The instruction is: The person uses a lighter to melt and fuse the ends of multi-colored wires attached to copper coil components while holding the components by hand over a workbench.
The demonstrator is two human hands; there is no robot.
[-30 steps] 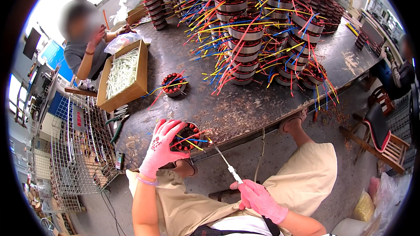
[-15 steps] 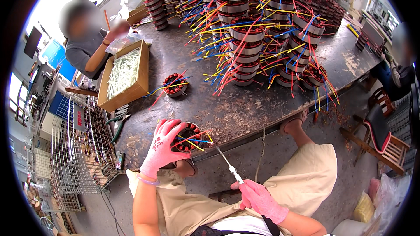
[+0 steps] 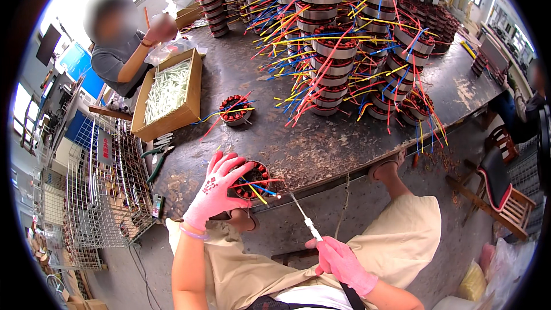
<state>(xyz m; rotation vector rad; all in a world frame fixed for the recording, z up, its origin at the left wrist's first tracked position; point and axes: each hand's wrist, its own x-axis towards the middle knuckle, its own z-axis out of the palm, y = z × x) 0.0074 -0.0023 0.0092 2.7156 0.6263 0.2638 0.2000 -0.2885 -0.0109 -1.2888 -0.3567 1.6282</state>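
My left hand (image 3: pixel 215 195), in a pink glove, is closed around a motor stator (image 3: pixel 261 172) at the table's near edge. Red, blue and yellow wires (image 3: pixel 265 188) stick out of it to the right, and one wire end carries a small pale blob. In my right hand (image 3: pixel 344 261), also gloved in pink, is a slim soldering iron (image 3: pixel 310 225) with a white collar and a long metal shaft. Its tip points up and left, just right of the wire ends and apart from them. A single stator (image 3: pixel 235 110) lies farther back on the table.
Tall stacks of wired stators (image 3: pixel 333 69) fill the back of the dark table (image 3: pixel 310 155). A cardboard box (image 3: pixel 192 100) of white sleeves stands left, near pliers (image 3: pixel 158 166). A co-worker (image 3: pixel 117 51) sits behind it. Wire baskets (image 3: pixel 109 195) stand left, a chair (image 3: pixel 499 189) right.
The view has shifted slightly. The wires on the held stator now point lower and more to the right. My left hand keeps its hold, and the soldering iron stays close to the wire ends.
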